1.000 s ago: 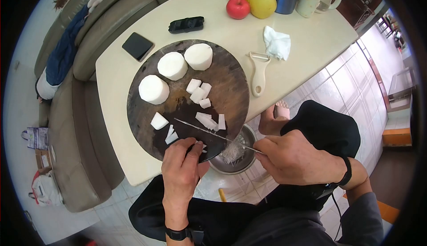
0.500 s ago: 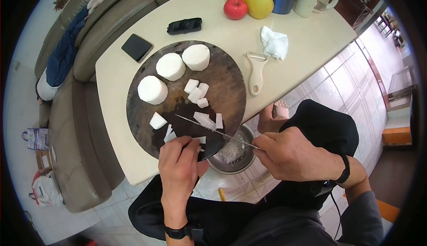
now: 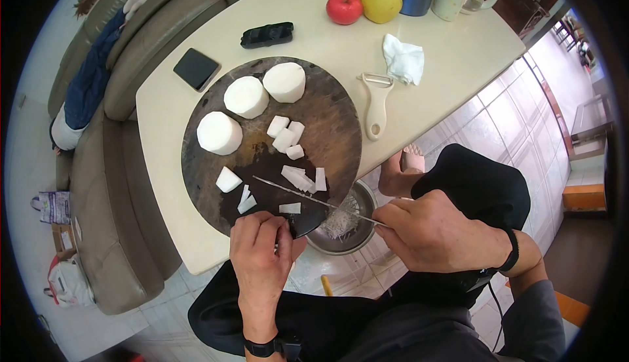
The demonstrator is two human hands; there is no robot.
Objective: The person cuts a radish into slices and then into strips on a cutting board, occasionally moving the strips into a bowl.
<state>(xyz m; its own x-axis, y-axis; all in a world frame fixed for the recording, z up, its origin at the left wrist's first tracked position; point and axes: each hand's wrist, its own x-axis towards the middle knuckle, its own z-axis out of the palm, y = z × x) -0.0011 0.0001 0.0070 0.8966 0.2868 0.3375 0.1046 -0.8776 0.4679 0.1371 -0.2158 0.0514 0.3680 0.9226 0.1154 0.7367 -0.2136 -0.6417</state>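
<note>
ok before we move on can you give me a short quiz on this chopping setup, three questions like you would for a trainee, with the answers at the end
1. True or false: the right hand holds the knife, its blade reaching over the round board.

2. Which of these lies nearest the peeler?
a) the black phone
b) the white cloth
c) the blue flask

3. How many thick white rounds are on the board?

Key: 1 true; 2 b; 3 three
</note>
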